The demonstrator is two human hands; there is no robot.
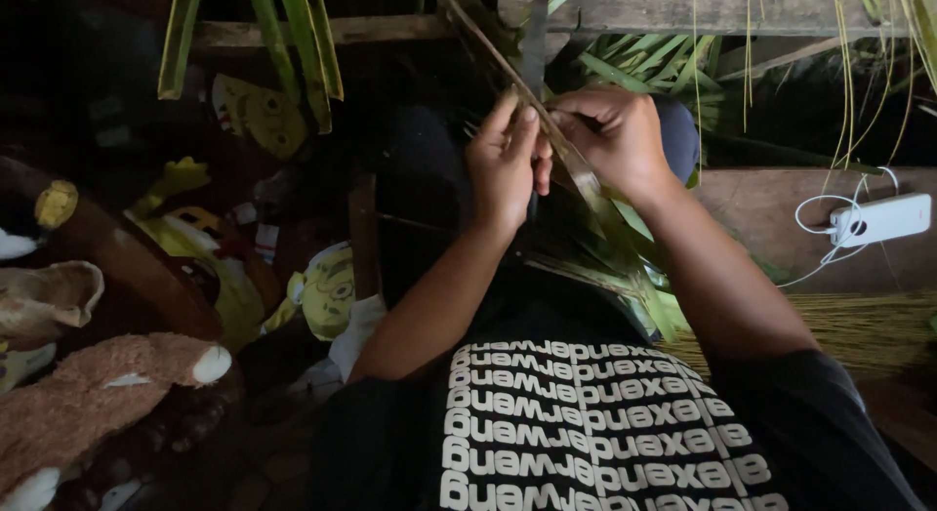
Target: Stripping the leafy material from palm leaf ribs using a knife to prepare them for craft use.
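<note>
A long leaf strip (571, 160) is held up in front of the chest, right at the middle of the view. Its long axis runs on a slant: the upper end points up and to the left, toward the wooden beam (683, 8), and the lower end trails down and to the right, into the heap of green leaves (644, 296) in the lap. The strip is seen to be narrow and flat, dull olive to brown, with a pale sheen where light catches it just below the hands.

The strip is gripped by the left hand (503, 164), fingers pressed together and pointing upward, thumb closed against them. It is pinched from the other side by the right hand (610, 135), fingers curled in, tips meeting on the strip just beside the left thumb. The two hands are touching.

To the right, a white power bank (883, 218) with a coiled cable is seen on a wooden board. Below it, a bundle of thin sticks (859, 326) is laid flat. To the left, plush toys (107, 384) are piled in shadow.
</note>
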